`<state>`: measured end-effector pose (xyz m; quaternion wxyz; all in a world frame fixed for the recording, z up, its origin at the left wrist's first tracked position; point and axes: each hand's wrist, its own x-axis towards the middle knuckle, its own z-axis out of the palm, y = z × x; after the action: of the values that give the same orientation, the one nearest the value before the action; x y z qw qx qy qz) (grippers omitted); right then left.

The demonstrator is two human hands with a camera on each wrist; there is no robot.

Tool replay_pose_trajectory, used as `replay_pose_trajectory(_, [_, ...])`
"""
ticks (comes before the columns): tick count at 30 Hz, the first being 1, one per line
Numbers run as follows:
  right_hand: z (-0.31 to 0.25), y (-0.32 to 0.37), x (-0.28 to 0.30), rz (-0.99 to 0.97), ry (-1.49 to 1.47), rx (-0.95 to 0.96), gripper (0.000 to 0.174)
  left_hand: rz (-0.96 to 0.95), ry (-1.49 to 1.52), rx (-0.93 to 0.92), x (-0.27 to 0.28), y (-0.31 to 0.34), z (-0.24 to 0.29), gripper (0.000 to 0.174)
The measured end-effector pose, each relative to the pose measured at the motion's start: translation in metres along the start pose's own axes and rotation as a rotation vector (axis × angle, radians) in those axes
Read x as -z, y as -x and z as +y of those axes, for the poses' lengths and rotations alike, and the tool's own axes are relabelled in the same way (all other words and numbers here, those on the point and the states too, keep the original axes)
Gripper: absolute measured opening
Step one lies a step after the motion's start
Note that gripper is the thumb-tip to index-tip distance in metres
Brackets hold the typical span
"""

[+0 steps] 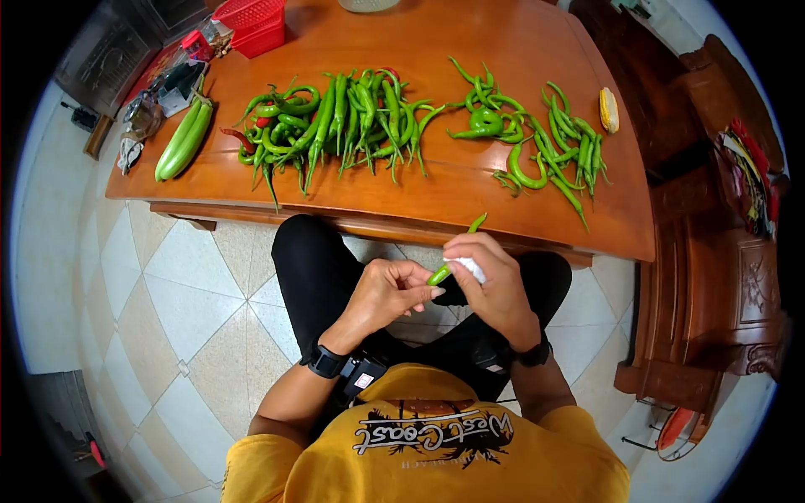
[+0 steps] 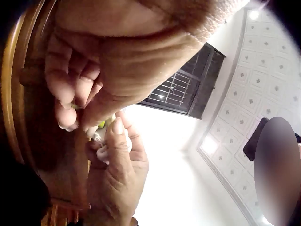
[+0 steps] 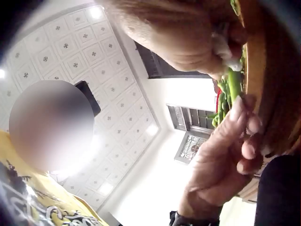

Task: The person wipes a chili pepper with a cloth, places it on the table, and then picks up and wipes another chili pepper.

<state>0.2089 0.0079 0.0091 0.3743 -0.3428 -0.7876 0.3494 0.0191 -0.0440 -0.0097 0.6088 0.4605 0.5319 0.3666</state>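
Note:
Above the lap, in front of the table edge, a green chili pepper [image 1: 438, 275] is held between both hands. My left hand [image 1: 386, 293] pinches its lower end between thumb and fingers. Wrapped around its middle is a white tissue [image 1: 470, 267], gripped by my right hand [image 1: 495, 281], and the thin end pokes out beyond those fingers. In the right wrist view, the pepper's smooth green body [image 3: 233, 84] shows between the tissue and the left fingertips. The left wrist view has the pepper mostly hidden behind the fingers.
On the wooden table [image 1: 436, 46] lies a large heap of green peppers [image 1: 335, 117] with a few red ones. To its right is a smaller group [image 1: 562, 142] beside a corn cob [image 1: 609, 111]. Long green eggplants [image 1: 184, 138] lie left; a red basket [image 1: 251, 29] stands behind.

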Motion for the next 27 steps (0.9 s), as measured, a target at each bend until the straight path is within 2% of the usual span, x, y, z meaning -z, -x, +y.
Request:
replay_pose_trajectory(4, [-0.01,0.006,-0.001,-0.074,-0.043,-0.015,0.014,0.015,0.001,-0.006,-0.002,0.001,-0.003,0.013])
replay_pose_trajectory(10, [0.01,0.002,0.006,0.024,0.051,0.017,0.016,0.02,0.011,-0.01,-0.004,0.003,-0.004,0.015])
replay_pose_trajectory(14, [0.015,0.001,0.008,0.059,0.06,-0.052,0.016,0.029,0.01,0.004,-0.006,0.007,-0.001,0.017])
replay_pose_trajectory(22, [-0.007,0.009,-0.005,-0.055,-0.094,-0.021,0.013,0.061,0.078,-0.079,-0.004,0.004,-0.006,0.014])
replay_pose_trajectory(27, [0.001,0.005,-0.002,-0.055,-0.027,0.009,0.017,0.086,0.053,-0.118,-0.005,0.005,-0.005,0.012])
